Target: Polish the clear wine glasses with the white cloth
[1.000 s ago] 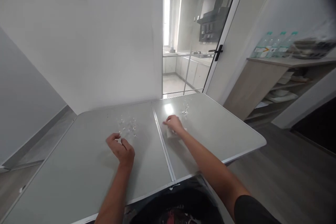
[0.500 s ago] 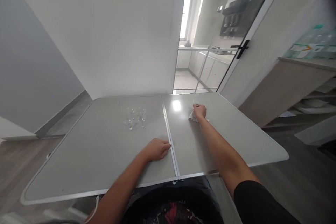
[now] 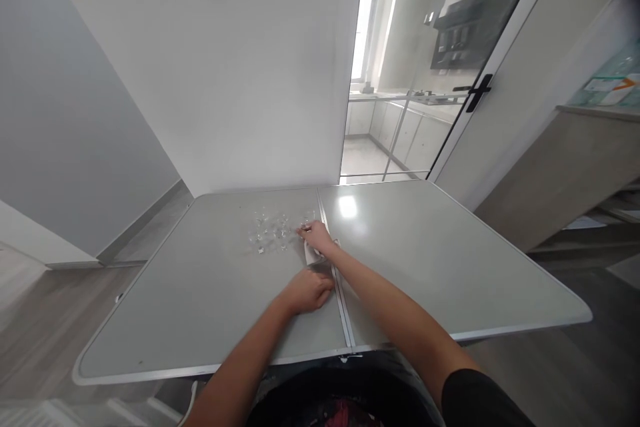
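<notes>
Several small clear glasses (image 3: 270,232) stand grouped on the left half of the grey table (image 3: 210,307). My right hand (image 3: 318,236) is closed round a small clear glass (image 3: 307,219) at the right side of this group. A pale cloth (image 3: 312,255) hangs from the same hand, its lower edge close to the table. Just in front, my left hand (image 3: 309,289) rests on the tabletop as a loose fist, by the metal seam. Nothing shows between its fingers. The glasses' exact shape is hard to make out against the grey surface.
A metal seam (image 3: 345,320) splits the table in two. Behind it stand a white wall (image 3: 270,80) and a glass door with a black handle (image 3: 480,92). To the right, plastic bottles (image 3: 613,87) sit on a wooden shelf unit (image 3: 565,160).
My right hand has carried the glass and cloth leftward from the right half of the table to the group of glasses. The left fist stays near the seam. The view has shifted slightly.
</notes>
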The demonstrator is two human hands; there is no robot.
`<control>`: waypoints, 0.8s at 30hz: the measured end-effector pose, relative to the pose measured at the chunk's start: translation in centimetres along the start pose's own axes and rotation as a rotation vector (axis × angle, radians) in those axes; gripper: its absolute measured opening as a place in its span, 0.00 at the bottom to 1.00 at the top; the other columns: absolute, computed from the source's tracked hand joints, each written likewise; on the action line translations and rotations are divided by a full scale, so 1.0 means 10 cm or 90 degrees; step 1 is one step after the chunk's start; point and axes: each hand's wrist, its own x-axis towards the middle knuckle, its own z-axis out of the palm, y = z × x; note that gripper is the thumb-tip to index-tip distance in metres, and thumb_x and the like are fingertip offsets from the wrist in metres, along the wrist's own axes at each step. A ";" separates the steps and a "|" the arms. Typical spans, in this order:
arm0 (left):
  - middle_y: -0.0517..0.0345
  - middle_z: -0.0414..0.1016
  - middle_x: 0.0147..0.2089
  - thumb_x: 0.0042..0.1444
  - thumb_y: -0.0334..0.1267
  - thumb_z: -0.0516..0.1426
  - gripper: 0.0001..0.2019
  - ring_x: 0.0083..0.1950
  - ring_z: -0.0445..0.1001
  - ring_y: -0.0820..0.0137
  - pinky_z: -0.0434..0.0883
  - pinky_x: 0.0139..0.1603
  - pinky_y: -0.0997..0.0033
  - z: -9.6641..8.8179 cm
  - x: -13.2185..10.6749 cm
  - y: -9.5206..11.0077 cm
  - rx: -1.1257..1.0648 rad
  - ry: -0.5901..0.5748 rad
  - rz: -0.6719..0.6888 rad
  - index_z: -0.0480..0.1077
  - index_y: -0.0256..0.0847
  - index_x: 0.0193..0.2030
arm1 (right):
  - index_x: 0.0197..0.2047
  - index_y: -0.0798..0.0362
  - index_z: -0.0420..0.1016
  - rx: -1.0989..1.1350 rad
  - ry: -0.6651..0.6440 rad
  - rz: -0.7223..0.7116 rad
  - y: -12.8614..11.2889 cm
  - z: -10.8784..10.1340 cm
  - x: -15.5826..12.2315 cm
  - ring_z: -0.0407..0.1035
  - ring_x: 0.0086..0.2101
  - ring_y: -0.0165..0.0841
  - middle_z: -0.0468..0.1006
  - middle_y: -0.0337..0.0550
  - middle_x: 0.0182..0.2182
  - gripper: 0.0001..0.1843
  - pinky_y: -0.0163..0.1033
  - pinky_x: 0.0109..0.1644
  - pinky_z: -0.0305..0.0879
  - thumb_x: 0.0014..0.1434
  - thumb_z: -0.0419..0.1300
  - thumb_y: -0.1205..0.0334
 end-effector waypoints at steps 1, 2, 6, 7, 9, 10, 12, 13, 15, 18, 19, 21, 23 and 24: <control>0.56 0.75 0.31 0.55 0.27 0.52 0.07 0.30 0.70 0.68 0.59 0.32 0.67 0.00 0.00 0.00 -0.003 0.003 0.003 0.66 0.41 0.28 | 0.26 0.56 0.80 -0.004 -0.003 0.005 0.00 0.01 0.02 0.72 0.26 0.32 0.77 0.40 0.19 0.13 0.32 0.33 0.62 0.58 0.64 0.57; 0.56 0.75 0.31 0.55 0.27 0.52 0.08 0.30 0.70 0.69 0.59 0.33 0.67 0.00 0.00 0.00 -0.004 0.005 0.003 0.66 0.41 0.28 | 0.26 0.56 0.80 -0.008 -0.005 0.010 0.00 0.02 0.04 0.73 0.26 0.32 0.77 0.40 0.20 0.13 0.32 0.34 0.62 0.58 0.64 0.57; 0.57 0.74 0.31 0.56 0.28 0.52 0.08 0.29 0.70 0.69 0.59 0.32 0.67 0.02 -0.01 -0.01 -0.001 0.014 -0.008 0.65 0.41 0.27 | 0.32 0.55 0.81 -0.008 -0.006 0.028 0.01 0.03 0.06 0.74 0.30 0.34 0.79 0.42 0.24 0.10 0.33 0.37 0.64 0.56 0.67 0.57; 0.57 0.74 0.30 0.56 0.28 0.51 0.08 0.29 0.70 0.69 0.59 0.32 0.68 0.02 -0.01 -0.01 -0.002 0.021 -0.014 0.65 0.41 0.27 | 0.35 0.55 0.82 -0.006 -0.006 0.032 0.02 0.02 0.04 0.74 0.32 0.34 0.80 0.42 0.27 0.10 0.34 0.38 0.64 0.53 0.69 0.57; 0.57 0.74 0.31 0.56 0.28 0.51 0.07 0.30 0.71 0.69 0.60 0.32 0.68 0.03 -0.03 -0.02 -0.018 0.046 -0.041 0.65 0.41 0.28 | 0.45 0.54 0.80 -0.005 -0.002 0.044 0.06 -0.04 -0.03 0.74 0.33 0.35 0.80 0.42 0.32 0.21 0.34 0.39 0.65 0.48 0.72 0.57; 0.57 0.74 0.31 0.56 0.28 0.51 0.07 0.31 0.71 0.69 0.61 0.33 0.69 0.03 -0.03 -0.02 -0.036 0.067 -0.061 0.66 0.41 0.29 | 0.50 0.54 0.77 0.017 0.002 0.057 0.09 -0.08 -0.09 0.74 0.34 0.35 0.80 0.42 0.33 0.27 0.35 0.39 0.65 0.46 0.73 0.57; 0.57 0.74 0.33 0.56 0.27 0.49 0.08 0.33 0.72 0.69 0.63 0.35 0.70 0.02 -0.03 -0.01 -0.099 0.129 -0.101 0.67 0.41 0.32 | 0.53 0.54 0.74 0.109 0.008 0.094 0.15 -0.20 -0.21 0.72 0.33 0.34 0.79 0.42 0.34 0.29 0.35 0.37 0.66 0.48 0.71 0.55; 0.57 0.74 0.33 0.57 0.27 0.49 0.08 0.34 0.72 0.70 0.64 0.37 0.71 0.01 -0.03 0.00 -0.138 0.169 -0.124 0.67 0.41 0.33 | 0.52 0.54 0.74 0.169 0.000 0.107 0.18 -0.27 -0.27 0.72 0.33 0.34 0.79 0.42 0.34 0.26 0.34 0.37 0.66 0.50 0.68 0.54; 0.58 0.73 0.33 0.60 0.29 0.48 0.09 0.34 0.71 0.70 0.65 0.39 0.71 0.00 0.00 0.02 -0.214 0.258 -0.184 0.67 0.41 0.34 | 0.50 0.53 0.74 0.264 -0.028 0.099 0.20 -0.41 -0.39 0.70 0.32 0.32 0.78 0.42 0.35 0.21 0.34 0.36 0.66 0.56 0.62 0.52; 0.60 0.72 0.33 0.64 0.39 0.52 0.06 0.32 0.70 0.70 0.66 0.36 0.71 0.02 0.09 0.06 -0.324 0.344 -0.301 0.66 0.41 0.43 | 0.49 0.50 0.73 0.468 -0.056 0.027 0.16 -0.57 -0.52 0.70 0.34 0.31 0.76 0.42 0.40 0.20 0.33 0.38 0.67 0.59 0.60 0.48; 0.60 0.72 0.34 0.62 0.44 0.55 0.12 0.31 0.70 0.70 0.67 0.35 0.70 0.03 0.12 0.08 -0.365 0.352 -0.338 0.65 0.40 0.48 | 0.49 0.49 0.73 0.547 -0.055 0.003 0.14 -0.60 -0.55 0.70 0.35 0.31 0.76 0.42 0.41 0.20 0.33 0.39 0.67 0.58 0.61 0.46; 0.58 0.74 0.37 0.56 0.50 0.61 0.25 0.33 0.72 0.68 0.69 0.36 0.69 0.07 0.20 0.10 -0.446 0.352 -0.395 0.61 0.39 0.55 | 0.48 0.48 0.74 0.655 -0.047 -0.032 0.08 -0.64 -0.59 0.69 0.38 0.32 0.75 0.42 0.41 0.21 0.34 0.40 0.67 0.56 0.65 0.45; 0.54 0.75 0.39 0.53 0.53 0.63 0.29 0.36 0.74 0.66 0.70 0.38 0.67 0.07 0.26 0.12 -0.503 0.363 -0.426 0.63 0.37 0.54 | 0.47 0.48 0.74 0.707 -0.056 -0.055 0.03 -0.69 -0.63 0.69 0.40 0.32 0.74 0.41 0.41 0.19 0.35 0.42 0.67 0.55 0.67 0.47; 0.53 0.75 0.40 0.54 0.54 0.62 0.26 0.38 0.74 0.65 0.70 0.38 0.67 0.06 0.29 0.13 -0.519 0.383 -0.429 0.65 0.37 0.52 | 0.46 0.47 0.75 0.719 -0.071 -0.066 0.01 -0.72 -0.65 0.69 0.41 0.33 0.74 0.41 0.42 0.18 0.35 0.43 0.67 0.55 0.68 0.49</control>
